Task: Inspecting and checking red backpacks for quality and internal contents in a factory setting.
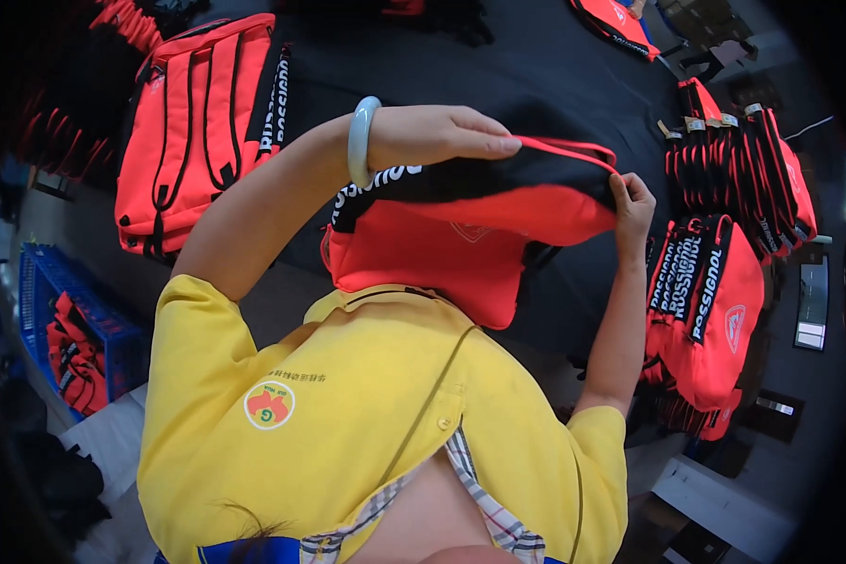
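**One coral-red and black fabric bag (432, 244), gripped by its edge**

The left hand (432, 134), one pale rounded bangle (361, 141) at its wrist, and the right hand (634, 200) both grip the bag's edge before one yellow shirt (348, 376). Leftward: one two-strapped coral-red backpack (197, 132), one blue plastic crate (113, 352). Rightward, overlapping coral-red-and-black bags (724, 320) defy counting.

Your left hand (442, 134) held the red-and-black bag (423, 246) by its edge | your right hand (635, 201) pinched its right end | red backpack (186, 122) lay left of that bag
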